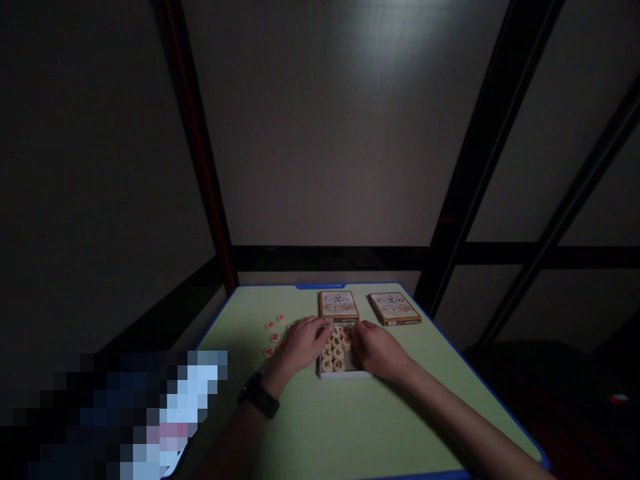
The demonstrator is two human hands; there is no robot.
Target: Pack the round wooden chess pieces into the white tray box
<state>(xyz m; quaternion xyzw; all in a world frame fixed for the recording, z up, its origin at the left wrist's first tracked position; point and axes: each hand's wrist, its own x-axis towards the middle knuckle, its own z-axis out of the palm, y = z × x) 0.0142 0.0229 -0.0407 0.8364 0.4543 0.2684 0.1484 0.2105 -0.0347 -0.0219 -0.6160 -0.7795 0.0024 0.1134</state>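
A shallow open box (346, 375) stands on the green table, with round Chinese chess pieces (327, 352) packed in its left part. Most of these carry dark characters; one red-marked piece (347, 341) sits to their right. My left hand (303, 341), a dark watch (259, 395) on its wrist, rests at the box's back left corner, fingers stretched out and thumb apart. At the right side of the box my right hand (379, 351) has its fingers curled together in a pinch. Whatever lies between those fingertips is hidden.
Loose red-marked pieces (275, 338) lie left of my left hand, partly covered by it. Behind the open box is a printed box or lid (339, 305); another printed box (395, 307) lies at the back right. The green table (320, 427) has a blue rim.
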